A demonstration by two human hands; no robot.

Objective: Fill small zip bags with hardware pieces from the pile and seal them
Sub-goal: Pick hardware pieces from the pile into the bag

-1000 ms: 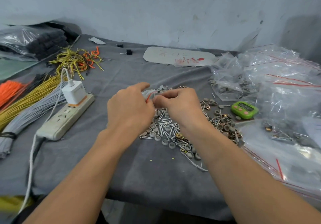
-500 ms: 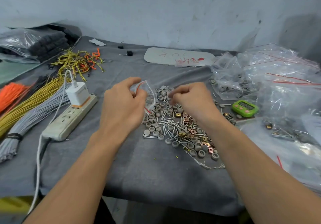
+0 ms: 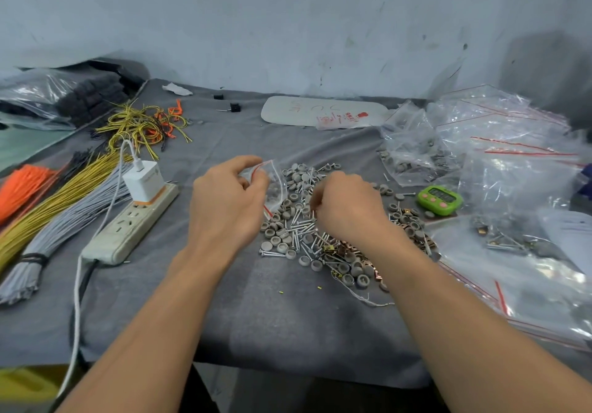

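Observation:
A pile of hardware (image 3: 307, 236) lies on the grey cloth: grey round caps, silver screws and small copper clips. My left hand (image 3: 224, 204) pinches a small clear zip bag (image 3: 274, 185) with a red seal line, held just left of the pile; a few grey pieces show inside it. My right hand (image 3: 346, 207) hovers over the middle of the pile with its fingers curled down into the pieces. Whether it holds a piece is hidden by the hand.
A white power strip (image 3: 131, 223) with a charger (image 3: 144, 182) lies to the left, beside bundles of grey, yellow and orange wires (image 3: 48, 207). A green timer (image 3: 440, 199) and heaps of clear zip bags (image 3: 512, 172) fill the right side. The table's front edge is near my forearms.
My hands parted from the bag's top; the left one keeps the bag and moved left, the right one dropped onto the pile. The camera view shifted slightly.

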